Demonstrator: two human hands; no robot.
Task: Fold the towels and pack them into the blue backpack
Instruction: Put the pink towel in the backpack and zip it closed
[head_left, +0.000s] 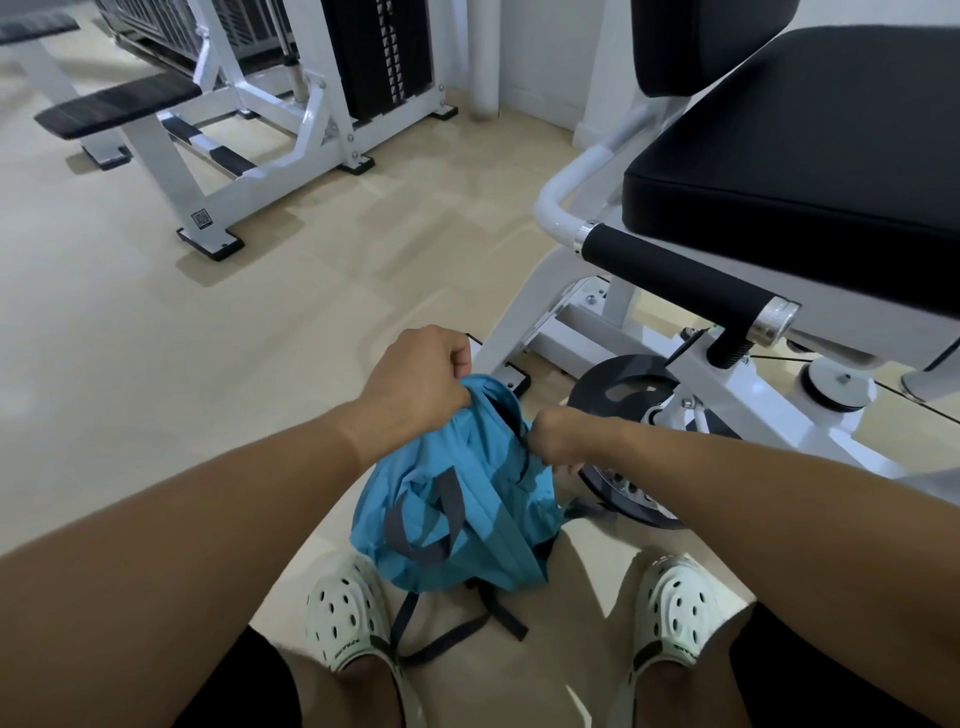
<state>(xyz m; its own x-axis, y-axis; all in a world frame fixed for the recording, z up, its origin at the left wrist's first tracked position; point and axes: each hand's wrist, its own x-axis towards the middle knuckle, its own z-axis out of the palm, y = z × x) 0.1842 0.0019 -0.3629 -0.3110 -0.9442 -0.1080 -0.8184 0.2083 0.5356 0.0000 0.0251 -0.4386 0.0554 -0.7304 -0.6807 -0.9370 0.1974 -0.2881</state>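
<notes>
The blue backpack (457, 514) stands on the floor between my feet, its grey straps trailing toward me. My left hand (421, 379) grips the top edge of the backpack on its left side. My right hand (558, 436) pinches the fabric at the right side of the top, near a dark slit in the bag. No towel shows in this view, and the bag's inside is hidden.
A white gym machine with a black padded seat (810, 171) and a black handle (680, 280) stands close on the right. Its round weight plate (623, 384) lies just behind the bag. Another white machine (249, 119) stands at the back left, with beige floor (182, 338) between.
</notes>
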